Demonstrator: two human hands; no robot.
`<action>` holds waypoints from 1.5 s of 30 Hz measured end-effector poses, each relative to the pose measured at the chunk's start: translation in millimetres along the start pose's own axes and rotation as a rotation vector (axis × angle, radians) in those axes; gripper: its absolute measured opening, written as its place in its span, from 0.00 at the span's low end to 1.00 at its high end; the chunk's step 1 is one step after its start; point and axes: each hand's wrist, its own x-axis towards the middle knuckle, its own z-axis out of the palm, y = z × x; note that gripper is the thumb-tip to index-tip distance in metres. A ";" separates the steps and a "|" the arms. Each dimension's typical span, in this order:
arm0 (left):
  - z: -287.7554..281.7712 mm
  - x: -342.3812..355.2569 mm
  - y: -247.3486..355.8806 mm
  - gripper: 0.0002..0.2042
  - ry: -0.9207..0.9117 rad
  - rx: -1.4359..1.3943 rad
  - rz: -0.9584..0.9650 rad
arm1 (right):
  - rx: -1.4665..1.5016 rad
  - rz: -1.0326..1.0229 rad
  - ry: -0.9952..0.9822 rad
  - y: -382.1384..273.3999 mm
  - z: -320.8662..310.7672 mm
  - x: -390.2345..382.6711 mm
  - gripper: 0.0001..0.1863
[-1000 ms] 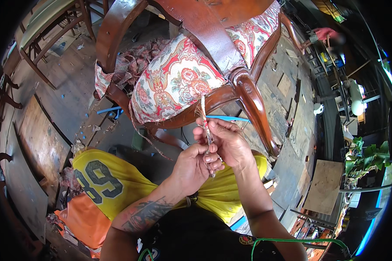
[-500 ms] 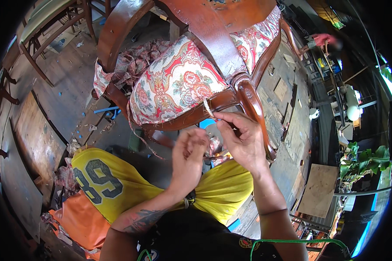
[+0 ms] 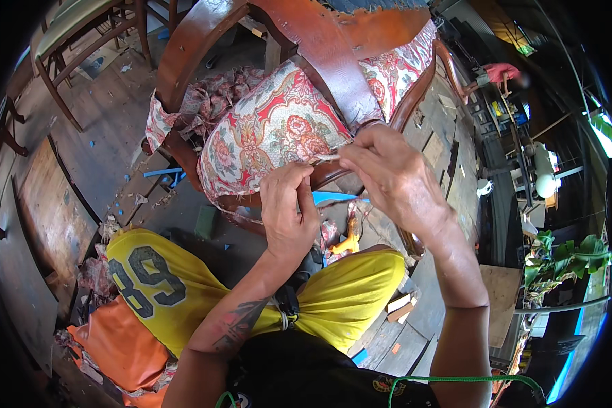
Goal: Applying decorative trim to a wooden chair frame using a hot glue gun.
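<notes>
A carved wooden chair (image 3: 333,54) with a glossy reddish-brown frame lies tipped in front of me. Its seat (image 3: 258,139) is covered in cream and red floral fabric. Along the seat's edge runs a narrow strip of fabric trim (image 3: 328,158), stretched between my hands. My right hand (image 3: 398,178) pinches the strip near the joint of the frame. To its left, my left hand (image 3: 289,204) has its fingers closed near the strip's other visible end, close against the seat rail. A thin strip of the same trim (image 3: 241,219) trails from the seat's left corner toward my left wrist.
Bunched floral fabric (image 3: 214,102) hangs inside the frame. Beneath the chair lie a yellow-handled tool (image 3: 350,241), a green block (image 3: 207,221) and blue scraps. Orange material (image 3: 126,340) lies by my left knee. Another chair (image 3: 81,41) stands far left; a person in red (image 3: 502,72) is far right.
My right hand has moved up against the chair's joint. My left hand has risen to the seat rail, and the trim strip now lies more level along the edge.
</notes>
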 end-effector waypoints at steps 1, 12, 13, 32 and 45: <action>0.3 -0.5 -0.6 0.15 -0.009 0.009 0.015 | -0.010 -0.059 -0.022 3.4 -1.4 5.0 0.12; -1.9 -10.1 -3.7 0.17 -0.114 0.141 0.124 | -0.093 -0.322 -0.108 33.7 -10.2 30.3 0.17; -2.0 -10.8 -4.2 0.17 -0.122 0.141 0.130 | -0.099 -0.335 -0.122 35.9 -10.5 30.3 0.17; 4.7 -19.6 -10.7 0.23 -0.130 0.278 0.198 | -0.020 -0.362 -0.109 54.3 -9.8 26.4 0.20; 5.0 -19.3 -9.5 0.26 -0.140 0.285 0.189 | -0.076 -0.371 -0.147 62.2 -8.8 19.8 0.23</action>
